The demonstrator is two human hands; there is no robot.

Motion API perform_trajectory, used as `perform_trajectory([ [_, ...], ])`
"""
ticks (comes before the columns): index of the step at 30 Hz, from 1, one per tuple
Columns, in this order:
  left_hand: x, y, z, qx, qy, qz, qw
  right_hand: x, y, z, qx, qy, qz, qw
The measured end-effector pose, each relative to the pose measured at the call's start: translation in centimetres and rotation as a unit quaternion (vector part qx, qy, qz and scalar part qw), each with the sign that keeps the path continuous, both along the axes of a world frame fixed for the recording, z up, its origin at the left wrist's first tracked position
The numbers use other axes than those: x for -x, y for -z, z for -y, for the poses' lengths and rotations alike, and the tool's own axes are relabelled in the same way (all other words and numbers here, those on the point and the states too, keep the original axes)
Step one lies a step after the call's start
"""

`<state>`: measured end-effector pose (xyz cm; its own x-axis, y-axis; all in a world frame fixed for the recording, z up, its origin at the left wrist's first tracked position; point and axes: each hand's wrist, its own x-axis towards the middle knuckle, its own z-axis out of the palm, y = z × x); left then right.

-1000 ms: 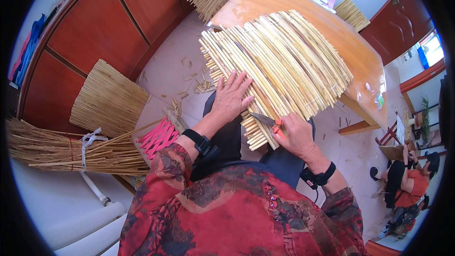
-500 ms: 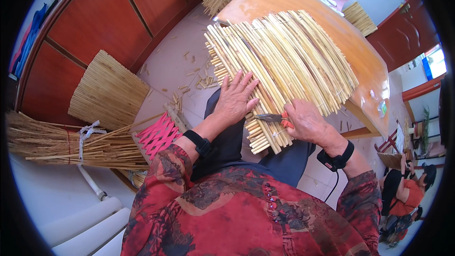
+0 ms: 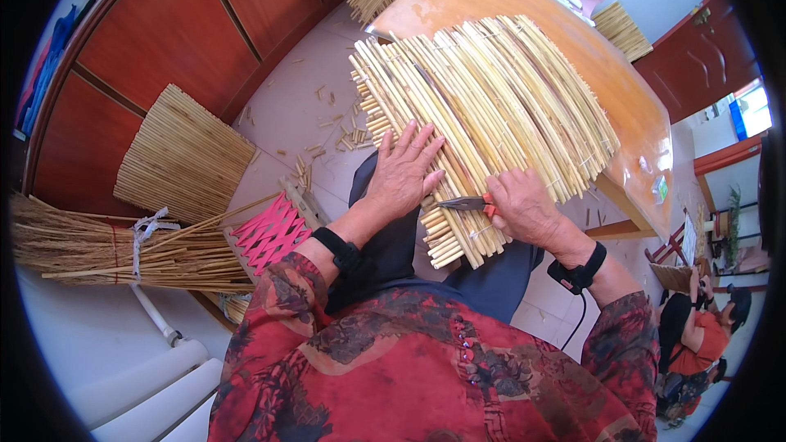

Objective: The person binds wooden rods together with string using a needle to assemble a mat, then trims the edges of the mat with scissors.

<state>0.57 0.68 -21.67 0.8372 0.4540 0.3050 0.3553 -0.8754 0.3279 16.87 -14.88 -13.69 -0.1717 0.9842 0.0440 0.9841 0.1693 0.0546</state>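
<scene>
A mat of pale straw-coloured stalks, tied in rows with thin ties, lies over my knees and the table edge. My left hand rests on its near left part, fingers spread and palm down. In my right hand is a pair of pliers with red grips, my fingers wrapped round them. The grey jaws point left across the stalks near the mat's lower corner, a little below my left fingertips. Whether the jaws pinch a tie is too small to tell.
An orange wooden table stands ahead. Cut stalk pieces litter the floor. At left are another stalk mat, a bundle of long stalks and a pink-strapped stool. A person in orange sits far right.
My right hand and the pliers have shifted very slightly left over the stalks. My left hand stays flat on the mat.
</scene>
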Motion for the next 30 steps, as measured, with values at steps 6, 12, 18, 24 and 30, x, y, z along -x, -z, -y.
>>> perform_trajectory([
  [6,0.0,0.0,0.0,-0.008,0.001,0.002,1.000,0.2,-0.3,-0.5,0.016,0.010,-0.048,0.999],
  [12,0.1,-0.1,0.1,-0.003,0.001,0.001,1.000,0.9,0.4,-0.9,-0.001,0.029,-0.014,0.999],
  [18,0.1,-0.1,0.1,-0.002,-0.003,-0.007,1.000,0.6,0.7,-0.4,-0.033,0.010,0.053,0.998],
  [24,0.1,-0.3,0.3,-0.012,-0.005,-0.013,1.000,-0.4,1.3,0.1,-0.056,-0.034,0.010,0.998],
  [30,0.0,0.2,0.3,-0.019,-0.005,-0.011,1.000,-1.2,1.4,-0.5,-0.049,-0.049,-0.091,0.993],
])
